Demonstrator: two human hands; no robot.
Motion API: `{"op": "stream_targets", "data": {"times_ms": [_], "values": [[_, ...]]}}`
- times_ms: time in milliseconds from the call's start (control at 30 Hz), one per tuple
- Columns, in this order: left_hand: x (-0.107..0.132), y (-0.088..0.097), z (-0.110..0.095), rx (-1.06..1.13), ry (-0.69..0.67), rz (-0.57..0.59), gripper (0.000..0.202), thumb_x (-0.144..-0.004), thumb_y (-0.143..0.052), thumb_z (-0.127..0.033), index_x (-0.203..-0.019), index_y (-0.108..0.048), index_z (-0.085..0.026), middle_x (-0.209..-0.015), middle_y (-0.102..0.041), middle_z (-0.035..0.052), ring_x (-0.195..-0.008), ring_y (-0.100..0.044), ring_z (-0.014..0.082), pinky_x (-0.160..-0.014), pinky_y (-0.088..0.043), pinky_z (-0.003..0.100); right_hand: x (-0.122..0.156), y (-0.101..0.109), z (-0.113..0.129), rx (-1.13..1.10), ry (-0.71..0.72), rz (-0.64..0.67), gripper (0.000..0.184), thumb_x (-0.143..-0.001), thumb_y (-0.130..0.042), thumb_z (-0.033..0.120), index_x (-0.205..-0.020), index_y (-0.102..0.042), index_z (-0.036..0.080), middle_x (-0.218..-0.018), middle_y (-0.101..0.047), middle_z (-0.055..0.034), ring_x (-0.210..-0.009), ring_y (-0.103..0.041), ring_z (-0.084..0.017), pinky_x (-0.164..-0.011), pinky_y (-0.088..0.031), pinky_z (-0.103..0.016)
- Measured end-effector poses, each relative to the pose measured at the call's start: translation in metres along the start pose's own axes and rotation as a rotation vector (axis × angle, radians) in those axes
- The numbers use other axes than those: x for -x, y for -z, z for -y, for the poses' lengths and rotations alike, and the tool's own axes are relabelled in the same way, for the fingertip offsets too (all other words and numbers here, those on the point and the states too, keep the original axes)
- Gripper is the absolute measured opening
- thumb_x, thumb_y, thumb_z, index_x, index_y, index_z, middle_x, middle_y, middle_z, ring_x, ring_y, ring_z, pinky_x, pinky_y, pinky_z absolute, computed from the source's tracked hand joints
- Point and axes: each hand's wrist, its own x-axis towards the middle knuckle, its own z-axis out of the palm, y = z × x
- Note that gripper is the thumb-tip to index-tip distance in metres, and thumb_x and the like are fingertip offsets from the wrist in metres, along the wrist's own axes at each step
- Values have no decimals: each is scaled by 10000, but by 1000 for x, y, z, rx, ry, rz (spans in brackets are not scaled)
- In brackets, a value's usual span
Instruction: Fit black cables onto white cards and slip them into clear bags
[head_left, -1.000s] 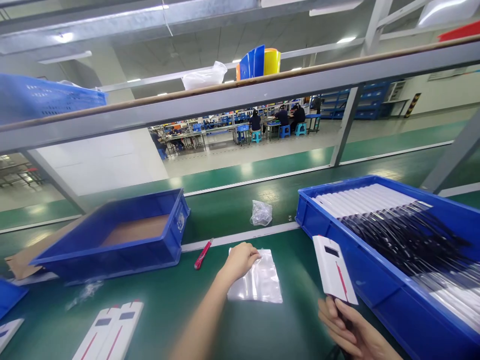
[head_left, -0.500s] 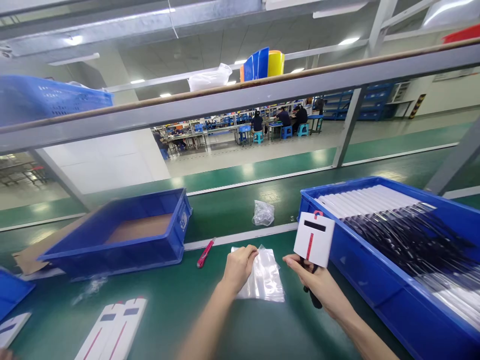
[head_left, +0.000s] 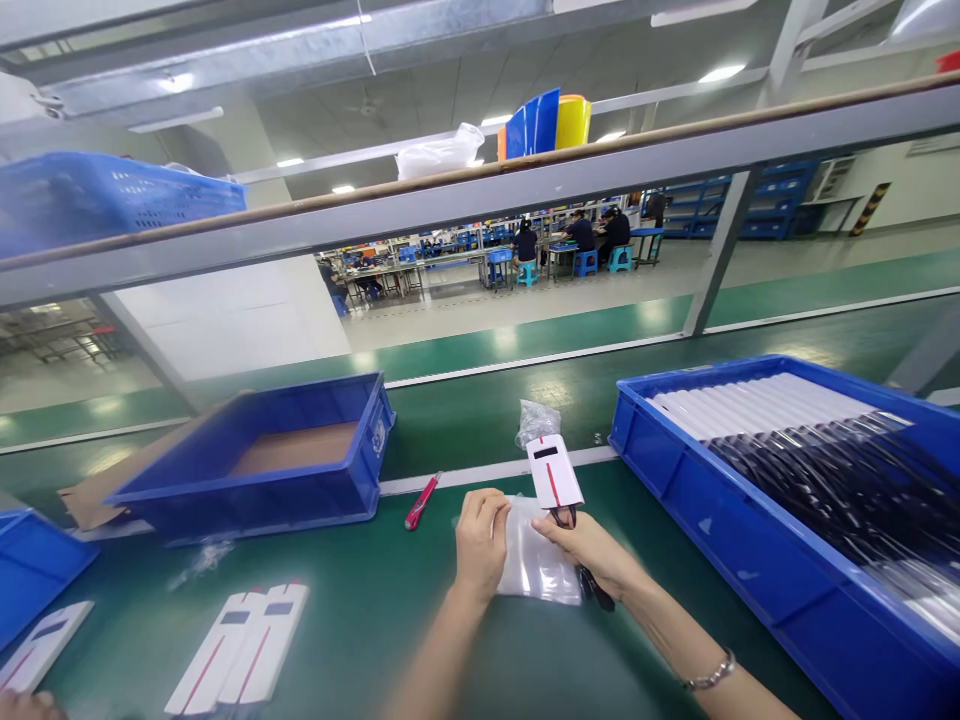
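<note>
My left hand [head_left: 481,540] is closed on the left edge of a clear plastic bag [head_left: 537,565] that lies on the green table. My right hand [head_left: 589,547] grips the black lower end of a white flat part with a red stripe and a dark window [head_left: 554,472]. It holds the part upright just above the bag's top edge. The two hands are close together over the bag.
A blue bin [head_left: 750,500] on the right holds several white and black parts. A second blue bin [head_left: 264,460] lined with cardboard stands at the left, with a red cutter [head_left: 422,500] beside it. Two white parts [head_left: 244,645] lie near the front. A crumpled bag [head_left: 537,420] sits further back.
My right hand carried the white part leftward from beside the right bin to just above the bag. My left hand stayed on the bag and closed on its edge.
</note>
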Motion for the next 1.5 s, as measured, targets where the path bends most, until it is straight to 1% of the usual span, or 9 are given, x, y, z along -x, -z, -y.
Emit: {"op": "stream_targets", "data": {"times_ms": [133, 400, 567, 733, 933, 1067, 1167, 1300, 1500], "values": [[4, 3, 3, 13, 14, -23, 243, -1029, -392, -193, -914, -606, -189, -883, -617, 68, -862, -568, 203, -797, -474, 339, 2, 1, -4, -54, -55, 8, 292, -980, -628, 377, -1192, -625, 176, -1134, -676, -57, -892, -684, -194, -754, -598, -379], [-1, 1, 6, 141, -93, 210, 195, -994, -493, -229, -888, -654, -203, -845, -649, 44, -837, -587, 188, -775, -463, 296, 0, 2, 12, -42, -32, 42, 285, -986, -609, 421, -1107, -646, 165, -1001, -690, -26, -772, -673, -159, -677, -585, -330], [1, 7, 4, 198, 29, 91, 204, -987, -493, -261, -845, -624, -196, -849, -648, 43, -837, -595, 187, -783, -456, 288, -11, -3, 7, 35, -65, 28, 254, -978, -632, 382, -1107, -651, 164, -1047, -692, -35, -832, -683, -177, -722, -593, -355], [0, 41, -7, 229, 253, -130, 229, -1043, -352, -299, -909, -512, -205, -714, -557, -19, -617, -521, 131, -633, -407, 239, -17, 10, -8, 127, -93, -87, 253, -974, -637, 376, -1101, -657, 159, -1057, -692, -31, -857, -686, -192, -736, -594, -363], [-5, 94, -46, 264, 334, 31, 232, -1014, -452, -354, -845, -500, -202, -620, -499, -47, -546, -431, 106, -533, -304, 216, 12, 31, 24, 180, 2, -263, 249, -942, -654, 406, -892, -675, 163, -927, -690, -10, -882, -663, -225, -763, -550, -354], [-1, 104, -72, 307, 412, 148, 229, -1010, -446, -365, -860, -497, -200, -621, -513, -41, -557, -438, 109, -535, -287, 223, 54, 11, 69, 93, 100, -232, 386, -879, -644, 563, -886, -695, 180, -826, -695, -44, -827, -647, -255, -679, -503, -312], [4, 102, -85, 304, 420, 202, 237, -1013, -436, -367, -850, -485, -202, -626, -512, -41, -566, -457, 111, -540, -290, 226, 80, -12, 93, 48, 126, -122, 401, -795, -715, 559, -959, -738, 194, -819, -701, -41, -811, -648, -252, -677, -511, -305], [10, 102, -95, 294, 431, 235, 252, -1013, -435, -367, -824, -472, -204, -621, -494, -47, -562, -455, 108, -545, -299, 227, 96, -32, 106, 21, 144, -6, 312, -802, -716, 505, -895, -705, 208, -829, -664, -25, -818, -608, -226, -712, -489, -291], [16, 105, -102, 344, 485, 191, 262, -1014, -444, -379, -824, -482, -202, -634, -500, -44, -583, -463, 110, -569, -332, 221, 100, -39, 109, 22, 154, 27, 296, -869, -629, 492, -788, -558, 216, -768, -523, 25, -738, -476, -168, -659, -396, -269]]}}
